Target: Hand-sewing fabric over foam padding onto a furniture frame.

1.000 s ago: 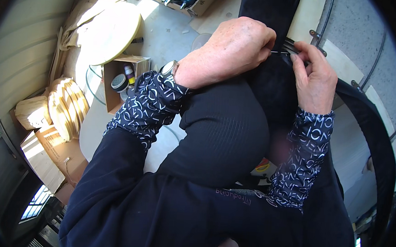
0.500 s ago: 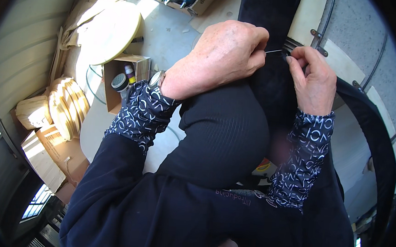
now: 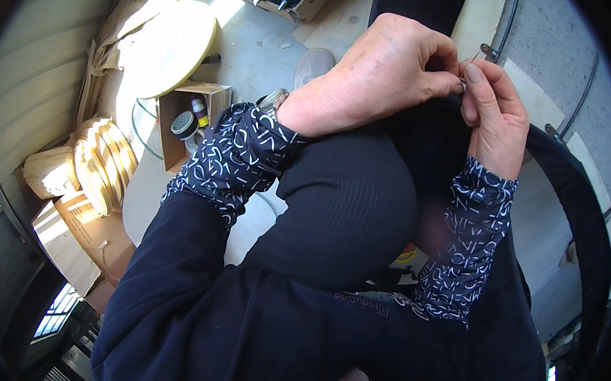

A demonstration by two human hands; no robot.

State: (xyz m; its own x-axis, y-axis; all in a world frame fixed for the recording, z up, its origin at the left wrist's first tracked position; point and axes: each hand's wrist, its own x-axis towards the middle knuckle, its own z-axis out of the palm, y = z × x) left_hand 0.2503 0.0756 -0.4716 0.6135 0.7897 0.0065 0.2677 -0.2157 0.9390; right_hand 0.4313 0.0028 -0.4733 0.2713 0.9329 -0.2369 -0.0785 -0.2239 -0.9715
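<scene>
My left hand (image 3: 392, 73), a watch (image 3: 273, 102) on its wrist, reaches across above my black-clad knee (image 3: 347, 200). Its thumb and forefinger are pinched together and meet the fingertips of my right hand (image 3: 495, 108). Between the two pinches is a thin needle (image 3: 475, 58), its upper end poking out above my right thumb. The fingers hide most of its length, and any thread on it is too fine to make out. Dark cloth (image 3: 422, 138) lies below both hands.
At left, an open wooden box (image 3: 175, 135) holds small containers, near a pale round disc (image 3: 166, 50) and stacked wooden rings (image 3: 105, 166). A tool box (image 3: 297, 6) stands at the far side. A black curved band (image 3: 568, 180) and a dark cable (image 3: 583, 96) run along the right.
My left hand has moved right and slightly away from me, meeting the right fingertips. The needle pointed right between the hands before; now it points upward. A grey shoe has come into view.
</scene>
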